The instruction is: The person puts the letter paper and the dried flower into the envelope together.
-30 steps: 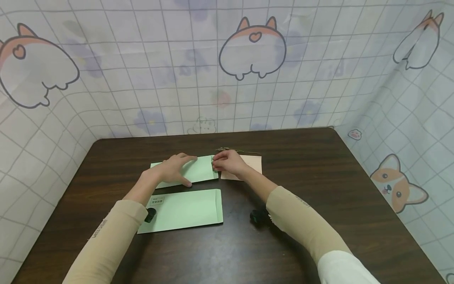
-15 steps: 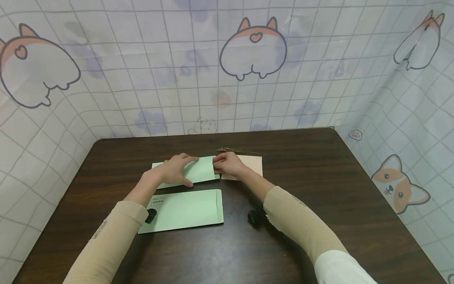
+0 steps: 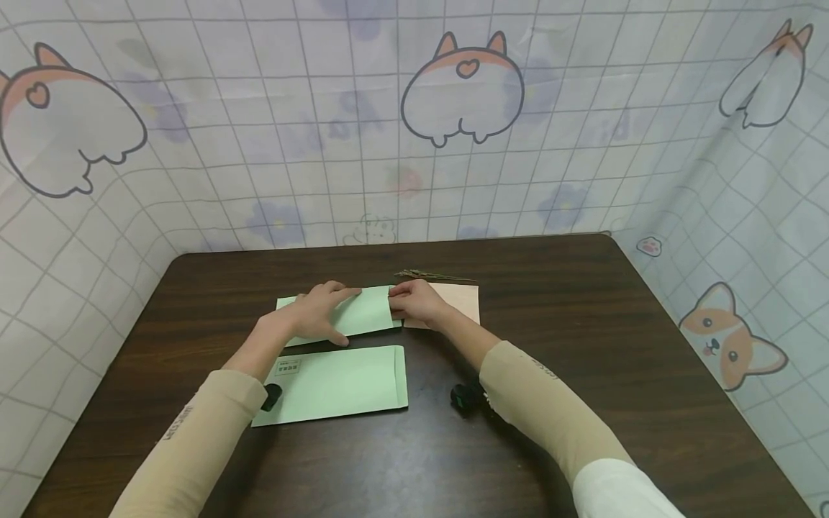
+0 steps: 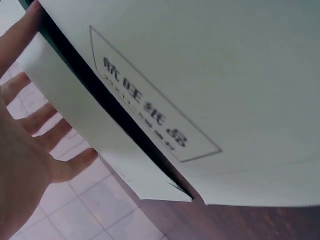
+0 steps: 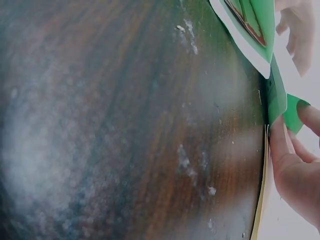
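A pale green envelope (image 3: 364,311) lies toward the back of the table. My left hand (image 3: 312,311) rests on its left part with fingers and thumb spread. In the left wrist view the thumb and fingers spread along the edges of this envelope (image 4: 85,107). At the right end, my right hand (image 3: 417,301) pinches the envelope's mouth. The right wrist view shows its thumb and fingers (image 5: 282,137) on the green paper there; part of the grip is hidden. A second green envelope (image 3: 343,385), with a printed box at its upper left, lies in front.
A pale peach sheet of paper (image 3: 463,301) lies partly under the right hand. Behind it are thin dried plant stems (image 3: 430,275). Black wrist cameras (image 3: 463,398) hang beneath both forearms, the left one over the front envelope. A patterned curtain (image 3: 363,158) stands behind the dark table (image 3: 550,302).
The right fingers have shifted slightly at the envelope's mouth, and its right edge now stands differently against them. The left hand stays nearly in place; the front envelope has not moved.
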`<state>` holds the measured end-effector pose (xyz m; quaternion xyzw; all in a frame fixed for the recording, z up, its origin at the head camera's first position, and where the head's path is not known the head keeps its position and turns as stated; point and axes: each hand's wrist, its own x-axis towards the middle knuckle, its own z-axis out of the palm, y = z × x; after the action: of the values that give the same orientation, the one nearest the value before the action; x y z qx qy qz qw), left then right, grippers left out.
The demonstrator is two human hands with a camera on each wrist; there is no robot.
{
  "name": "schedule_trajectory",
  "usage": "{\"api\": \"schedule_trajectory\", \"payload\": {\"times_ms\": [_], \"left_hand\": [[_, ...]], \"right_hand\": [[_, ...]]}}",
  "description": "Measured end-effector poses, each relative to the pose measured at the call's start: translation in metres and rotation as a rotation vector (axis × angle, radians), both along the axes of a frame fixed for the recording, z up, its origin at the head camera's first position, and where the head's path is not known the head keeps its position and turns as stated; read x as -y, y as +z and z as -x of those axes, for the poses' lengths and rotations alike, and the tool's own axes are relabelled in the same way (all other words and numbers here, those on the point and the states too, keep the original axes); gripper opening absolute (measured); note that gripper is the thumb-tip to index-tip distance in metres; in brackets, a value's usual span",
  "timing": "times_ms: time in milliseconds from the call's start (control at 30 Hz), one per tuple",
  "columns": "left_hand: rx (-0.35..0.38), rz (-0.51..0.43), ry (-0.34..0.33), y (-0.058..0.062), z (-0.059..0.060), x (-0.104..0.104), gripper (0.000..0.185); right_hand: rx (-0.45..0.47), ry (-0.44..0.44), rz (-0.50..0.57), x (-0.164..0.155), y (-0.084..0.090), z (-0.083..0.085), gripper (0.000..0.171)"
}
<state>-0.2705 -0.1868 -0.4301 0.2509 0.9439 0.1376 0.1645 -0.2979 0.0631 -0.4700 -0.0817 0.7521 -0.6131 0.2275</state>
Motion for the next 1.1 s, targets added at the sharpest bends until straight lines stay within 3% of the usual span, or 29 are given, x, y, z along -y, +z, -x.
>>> {"api": "schedule_trajectory", "payload": {"times_ms": [433, 700, 1100], "left_hand": [[0.007, 0.034, 0.01, -0.002, -0.001, 0.005, 0.101], [0.006, 0.048, 0.014, -0.003, -0.003, 0.004, 0.102], [-0.011, 0.037, -0.005, -0.003, -0.002, 0.005, 0.102]], "right_hand": [[-0.025, 0.036, 0.01, -0.008, 0.004, -0.006, 0.041], [-0.031, 0.009, 0.106, -0.03, 0.008, -0.014, 0.034], [-0.053, -0.049, 0.015, -0.07, 0.019, -0.017, 0.036]]}}
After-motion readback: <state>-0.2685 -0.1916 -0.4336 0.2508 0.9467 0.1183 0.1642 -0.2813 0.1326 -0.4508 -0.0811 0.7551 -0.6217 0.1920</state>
